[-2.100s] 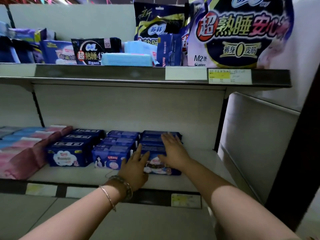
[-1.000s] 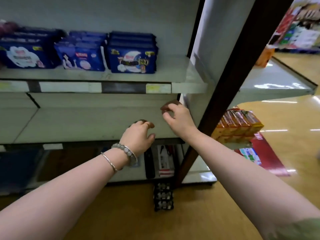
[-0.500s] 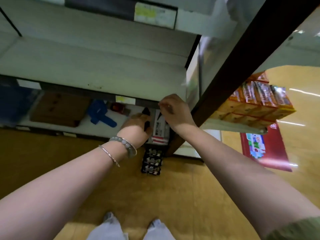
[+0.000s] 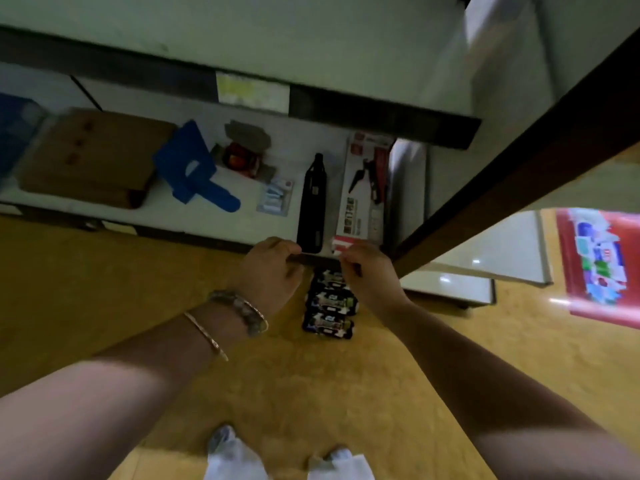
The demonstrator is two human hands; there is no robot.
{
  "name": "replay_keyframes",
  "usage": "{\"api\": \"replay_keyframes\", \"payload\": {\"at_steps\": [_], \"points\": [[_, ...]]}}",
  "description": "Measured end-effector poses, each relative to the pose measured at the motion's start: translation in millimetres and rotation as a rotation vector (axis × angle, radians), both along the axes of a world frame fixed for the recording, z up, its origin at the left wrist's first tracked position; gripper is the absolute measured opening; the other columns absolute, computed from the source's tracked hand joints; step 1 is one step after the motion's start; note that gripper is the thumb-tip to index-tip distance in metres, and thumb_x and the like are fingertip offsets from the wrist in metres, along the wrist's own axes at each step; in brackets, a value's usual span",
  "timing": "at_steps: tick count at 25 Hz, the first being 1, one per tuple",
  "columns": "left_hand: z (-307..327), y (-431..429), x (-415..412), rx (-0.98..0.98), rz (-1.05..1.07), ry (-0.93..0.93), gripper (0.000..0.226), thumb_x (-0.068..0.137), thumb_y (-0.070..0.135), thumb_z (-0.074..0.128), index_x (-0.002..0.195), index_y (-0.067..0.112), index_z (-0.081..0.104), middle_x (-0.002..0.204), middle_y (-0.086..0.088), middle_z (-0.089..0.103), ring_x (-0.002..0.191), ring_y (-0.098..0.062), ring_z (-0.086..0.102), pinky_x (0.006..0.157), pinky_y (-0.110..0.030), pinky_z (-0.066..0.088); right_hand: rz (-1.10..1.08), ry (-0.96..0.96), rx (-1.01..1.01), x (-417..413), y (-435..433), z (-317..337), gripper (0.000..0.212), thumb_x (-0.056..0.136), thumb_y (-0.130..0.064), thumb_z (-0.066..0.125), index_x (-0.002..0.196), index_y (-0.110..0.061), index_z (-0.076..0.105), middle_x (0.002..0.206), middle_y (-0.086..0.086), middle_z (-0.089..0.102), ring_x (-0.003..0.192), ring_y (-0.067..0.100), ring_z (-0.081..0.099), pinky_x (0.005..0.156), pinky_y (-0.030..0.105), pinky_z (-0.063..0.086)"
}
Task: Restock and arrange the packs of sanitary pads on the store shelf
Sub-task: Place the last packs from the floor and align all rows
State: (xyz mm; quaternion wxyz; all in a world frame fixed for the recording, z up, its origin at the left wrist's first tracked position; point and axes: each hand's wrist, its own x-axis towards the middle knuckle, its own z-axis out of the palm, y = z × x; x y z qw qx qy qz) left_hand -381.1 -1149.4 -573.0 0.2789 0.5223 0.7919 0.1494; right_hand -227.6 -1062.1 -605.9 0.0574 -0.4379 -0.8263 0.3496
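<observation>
Three dark packs of sanitary pads [image 4: 329, 303] lie in a short row on the yellow floor, just in front of the bottom shelf [image 4: 156, 216]. My left hand [image 4: 270, 271], with bracelets on the wrist, hovers over the left side of the row. My right hand [image 4: 367, 275] hovers over the right side. Both hands hold nothing, their fingers loosely curled downward. The far end of the row is partly hidden between my hands. The view is blurred.
The bottom shelf holds a cardboard box [image 4: 90, 157], a blue plastic item [image 4: 194, 171], a black bottle [image 4: 311, 202] and a white-and-red carton [image 4: 367, 188]. A dark upright post [image 4: 519, 168] stands on the right. A red poster [image 4: 602, 265] lies on the floor beyond it. My shoes [image 4: 232, 455] show below.
My view has swung down from the shelf of blue packs to the floor. Both hands have dropped from the shelf to just above the packs on the floor.
</observation>
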Motion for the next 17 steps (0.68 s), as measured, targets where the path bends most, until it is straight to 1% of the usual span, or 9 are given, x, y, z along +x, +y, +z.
{"api": "replay_keyframes", "payload": {"at_steps": [2, 4, 5, 6, 8, 11, 14, 16, 17], "points": [[-46, -1, -5, -0.039, -0.018, 0.037, 0.035, 0.093, 0.023, 0.049, 0.127, 0.012, 0.053, 0.13, -0.008, 0.052, 0.114, -0.021, 0.05, 0.091, -0.022, 0.036, -0.024, -0.027, -0.055, 1, 0, -48, 0.019, 0.096, -0.009, 0.047, 0.097, -0.004, 0.064, 0.102, 0.009, 0.063, 0.093, 0.019, 0.061, 0.083, 0.026, 0.049], [-94, -2, -8, -0.097, 0.024, 0.02, 0.037, 0.093, 0.024, 0.05, 0.128, 0.012, 0.052, 0.13, -0.01, 0.052, 0.111, -0.025, 0.053, 0.091, -0.028, 0.041, -0.053, -0.039, -0.086, 1, 1, -101, 0.022, 0.097, -0.01, 0.045, 0.091, 0.0, 0.064, 0.095, 0.012, 0.064, 0.087, 0.023, 0.062, 0.078, 0.033, 0.052], [-118, -3, -8, -0.13, 0.041, 0.01, 0.038, 0.093, 0.025, 0.05, 0.129, 0.012, 0.051, 0.131, -0.01, 0.051, 0.11, -0.026, 0.054, 0.092, -0.031, 0.044, -0.062, -0.056, -0.087, 1, 2, -128, 0.022, 0.097, -0.011, 0.045, 0.092, 0.0, 0.064, 0.095, 0.012, 0.063, 0.087, 0.023, 0.062, 0.078, 0.034, 0.052], [-143, -6, -7, -0.159, 0.047, 0.011, 0.039, 0.093, 0.026, 0.05, 0.129, 0.012, 0.05, 0.132, -0.009, 0.05, 0.11, -0.026, 0.054, 0.093, -0.033, 0.045, -0.064, -0.079, -0.082, 2, 1, -155, 0.021, 0.097, -0.012, 0.046, 0.096, -0.001, 0.064, 0.1, 0.011, 0.062, 0.09, 0.022, 0.061, 0.08, 0.032, 0.052], [-186, -12, -4, -0.205, 0.033, 0.023, 0.04, 0.093, 0.027, 0.05, 0.131, 0.013, 0.049, 0.135, -0.007, 0.048, 0.114, -0.024, 0.052, 0.094, -0.032, 0.043, -0.047, -0.142, -0.097, 7, -5, -206, 0.021, 0.095, -0.015, 0.049, 0.111, -0.007, 0.061, 0.114, 0.008, 0.056, 0.102, 0.021, 0.056, 0.086, 0.029, 0.048], [-232, -20, 3, -0.221, 0.011, 0.003, 0.038, 0.093, 0.026, 0.05, 0.129, 0.013, 0.05, 0.135, -0.005, 0.047, 0.116, -0.021, 0.051, 0.093, -0.03, 0.041, 0.052, -0.387, -0.106, 13, -18, -275, 0.046, 0.092, -0.029, 0.056, 0.134, -0.014, 0.044, 0.136, 0.009, 0.043, 0.123, 0.025, 0.044, 0.099, 0.035, 0.038], [-268, -22, 6, -0.232, 0.003, 0.003, 0.038, 0.093, 0.027, 0.05, 0.129, 0.015, 0.05, 0.136, -0.002, 0.046, 0.117, -0.02, 0.051, 0.092, -0.028, 0.041, 0.189, -0.674, -0.071, 17, -31, -329, 0.074, 0.085, -0.045, 0.061, 0.144, -0.015, 0.026, 0.145, 0.012, 0.031, 0.132, 0.029, 0.032, 0.107, 0.041, 0.029], [-285, -22, 1, -0.219, 0.016, -0.005, 0.037, 0.093, 0.027, 0.05, 0.128, 0.016, 0.051, 0.136, 0.0, 0.046, 0.116, -0.018, 0.052, 0.09, -0.028, 0.043, 0.275, -0.832, 0.004, 21, -40, -355, 0.08, 0.085, -0.047, 0.059, 0.145, -0.012, 0.02, 0.146, 0.014, 0.026, 0.134, 0.032, 0.028, 0.108, 0.046, 0.027], [-290, -22, -2, -0.209, 0.025, -0.01, 0.036, 0.093, 0.027, 0.051, 0.127, 0.017, 0.051, 0.135, 0.0, 0.047, 0.116, -0.018, 0.051, 0.091, -0.028, 0.044, 0.3, -0.88, 0.045, 22, -44, -364, 0.078, 0.087, -0.044, 0.057, 0.145, -0.01, 0.019, 0.145, 0.015, 0.025, 0.135, 0.032, 0.027, 0.108, 0.048, 0.027]]}}
